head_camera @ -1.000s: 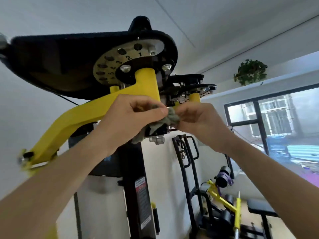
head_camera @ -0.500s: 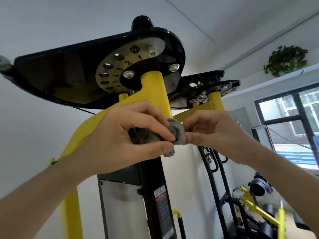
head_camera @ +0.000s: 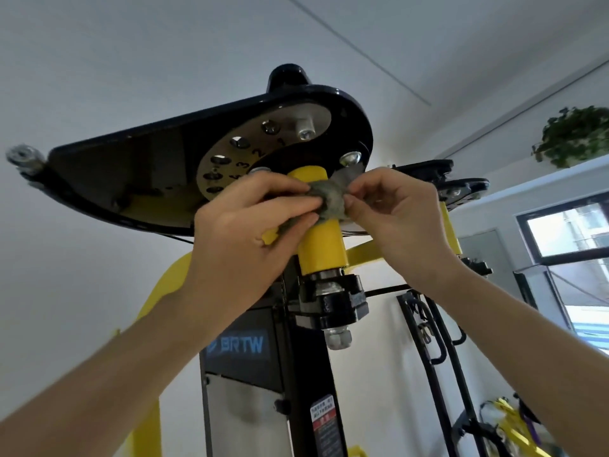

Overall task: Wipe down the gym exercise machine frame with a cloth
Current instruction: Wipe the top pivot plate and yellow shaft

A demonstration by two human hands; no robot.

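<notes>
White ceiling point(head_camera: 197, 44) above; left hand point(head_camera: 244, 239) and right hand point(head_camera: 395, 222) fingers point(head_camera: 283, 186) pinch the wadded grey cloth point(head_camera: 329, 201) on the yellow post point(head_camera: 324, 249), which seems soft, light, best held bunched.

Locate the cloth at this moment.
In the head view, near centre, the cloth is bunched between the left hand and right hand, in front of the yellow post, just below the numbered disc.

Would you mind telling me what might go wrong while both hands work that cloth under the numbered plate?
The cloth is bunched small between the left hand and right hand, so it may slip and drop. Its edge sits near the bolt beside the yellow tube and could snag.
</notes>
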